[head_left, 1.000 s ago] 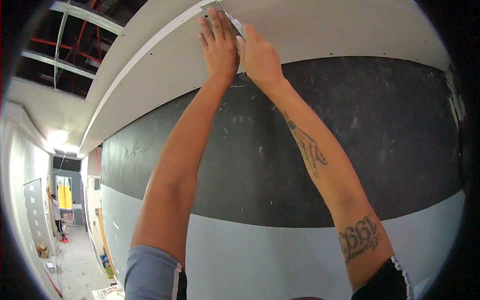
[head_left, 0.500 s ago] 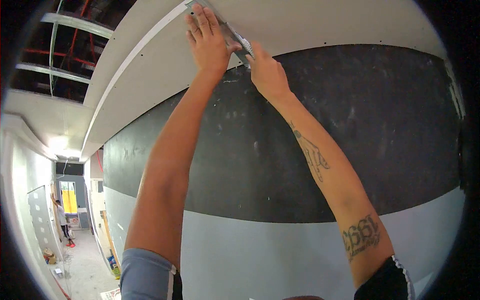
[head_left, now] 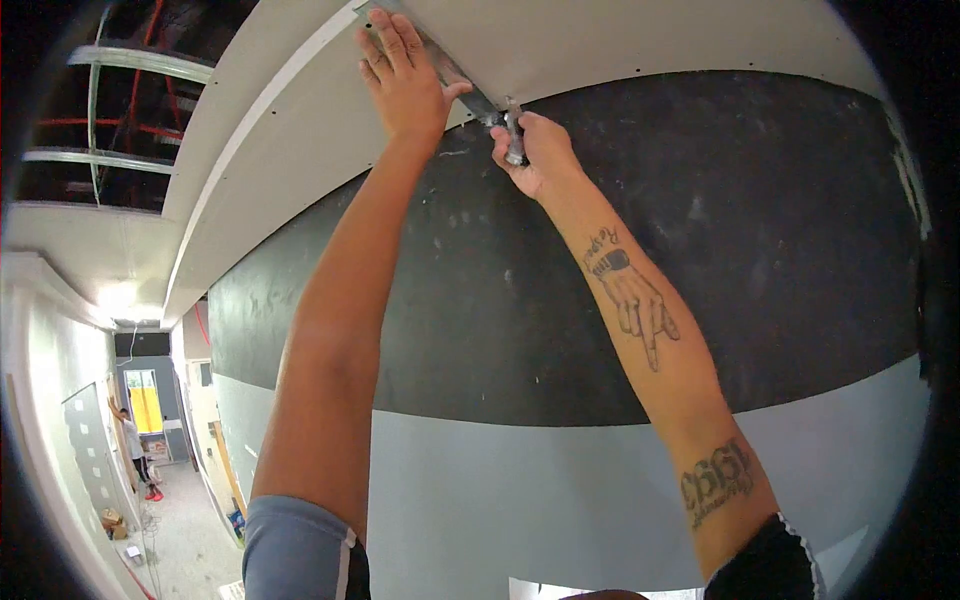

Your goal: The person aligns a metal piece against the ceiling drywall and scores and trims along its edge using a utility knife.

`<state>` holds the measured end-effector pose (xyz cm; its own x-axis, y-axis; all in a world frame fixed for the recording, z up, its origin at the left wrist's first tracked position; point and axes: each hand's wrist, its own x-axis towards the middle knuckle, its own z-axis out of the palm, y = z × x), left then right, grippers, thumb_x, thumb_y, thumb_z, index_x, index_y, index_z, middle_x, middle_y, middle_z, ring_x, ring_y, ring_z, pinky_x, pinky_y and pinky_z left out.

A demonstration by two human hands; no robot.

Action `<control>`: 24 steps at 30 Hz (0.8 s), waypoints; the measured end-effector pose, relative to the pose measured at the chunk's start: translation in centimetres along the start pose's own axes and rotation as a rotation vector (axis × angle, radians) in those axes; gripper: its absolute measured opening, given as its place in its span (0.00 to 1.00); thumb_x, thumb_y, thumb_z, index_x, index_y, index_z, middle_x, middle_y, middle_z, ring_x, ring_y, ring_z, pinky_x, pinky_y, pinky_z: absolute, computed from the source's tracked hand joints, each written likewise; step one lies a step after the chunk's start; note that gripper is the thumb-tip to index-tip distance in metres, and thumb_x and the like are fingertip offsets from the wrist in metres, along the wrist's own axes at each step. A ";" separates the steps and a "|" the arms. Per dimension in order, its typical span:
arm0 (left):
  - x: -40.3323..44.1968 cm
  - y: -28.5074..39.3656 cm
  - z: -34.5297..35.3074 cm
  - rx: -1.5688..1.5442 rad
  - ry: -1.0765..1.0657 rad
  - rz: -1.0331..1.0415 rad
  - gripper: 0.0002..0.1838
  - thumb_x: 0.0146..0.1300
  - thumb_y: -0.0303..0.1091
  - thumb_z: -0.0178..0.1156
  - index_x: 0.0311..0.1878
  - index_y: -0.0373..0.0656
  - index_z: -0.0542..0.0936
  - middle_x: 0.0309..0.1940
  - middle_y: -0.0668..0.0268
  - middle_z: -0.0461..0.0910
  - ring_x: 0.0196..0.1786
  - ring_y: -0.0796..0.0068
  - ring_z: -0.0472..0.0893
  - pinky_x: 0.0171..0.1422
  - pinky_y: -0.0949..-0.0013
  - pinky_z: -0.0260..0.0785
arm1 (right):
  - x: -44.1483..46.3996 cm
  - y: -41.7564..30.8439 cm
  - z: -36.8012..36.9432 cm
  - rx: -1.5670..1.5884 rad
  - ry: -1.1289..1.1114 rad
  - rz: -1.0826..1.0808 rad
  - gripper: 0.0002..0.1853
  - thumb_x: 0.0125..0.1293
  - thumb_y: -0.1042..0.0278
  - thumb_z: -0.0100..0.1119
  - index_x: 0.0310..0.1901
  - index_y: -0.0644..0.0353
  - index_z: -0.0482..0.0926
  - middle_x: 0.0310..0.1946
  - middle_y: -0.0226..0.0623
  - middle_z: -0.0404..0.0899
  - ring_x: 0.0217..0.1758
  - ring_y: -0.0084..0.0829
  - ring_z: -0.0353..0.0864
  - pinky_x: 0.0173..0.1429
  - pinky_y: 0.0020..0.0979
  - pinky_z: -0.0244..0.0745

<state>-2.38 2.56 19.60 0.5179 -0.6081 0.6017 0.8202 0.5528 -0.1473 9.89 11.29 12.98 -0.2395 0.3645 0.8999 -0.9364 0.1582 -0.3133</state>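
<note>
Overhead, my left hand (head_left: pixel 408 95) lies with its fingers stretched out, pressing a flat metal strip (head_left: pixel 462 88) up against the pale ceiling board (head_left: pixel 640 35). The thumb is spread along the strip's right edge. At the strip's near end, my right hand (head_left: pixel 545 155) is closed around a silver utility knife (head_left: pixel 516 140). Its top end points up toward the board's edge, close to the strip. Whether the blade touches the board I cannot tell. The dark curved wall band (head_left: pixel 480 300) is right behind both forearms.
Below the dark band runs a light grey wall (head_left: pixel 540 480). At upper left, an open ceiling bay shows a metal frame (head_left: pixel 140 62) and red lines. Down the corridor at left, a person (head_left: pixel 132 440) stands by the wall, with a cardboard box (head_left: pixel 113 522) and cables on the floor.
My right hand has turned and lowered with the knife, from along the strip to its near end. My left hand stays flat on the strip; the whole view has shifted slightly.
</note>
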 end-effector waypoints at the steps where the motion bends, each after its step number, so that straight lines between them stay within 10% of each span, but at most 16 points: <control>1: -0.1 0.0 -0.1 0.008 0.024 0.021 0.75 0.38 0.68 0.75 0.78 0.30 0.45 0.80 0.42 0.37 0.79 0.33 0.47 0.77 0.43 0.55 | 0.1 0.3 0.0 0.102 0.033 0.041 0.08 0.78 0.67 0.43 0.48 0.62 0.68 0.34 0.44 0.72 0.27 0.29 0.72 0.26 0.35 0.73; 24: -0.5 2.4 -0.6 -0.170 -0.147 -0.130 0.74 0.37 0.54 0.80 0.80 0.33 0.43 0.82 0.47 0.35 0.83 0.41 0.38 0.81 0.39 0.43 | -0.2 0.7 1.7 0.555 0.152 0.060 0.09 0.75 0.77 0.35 0.50 0.63 0.66 0.44 0.43 0.67 0.33 0.31 0.69 0.28 0.30 0.74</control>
<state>-0.51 3.83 18.46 0.3745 -0.5716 0.7301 0.9132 0.3640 -0.1835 8.85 9.79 13.07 -0.2955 0.4922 0.8188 -0.9264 -0.3571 -0.1197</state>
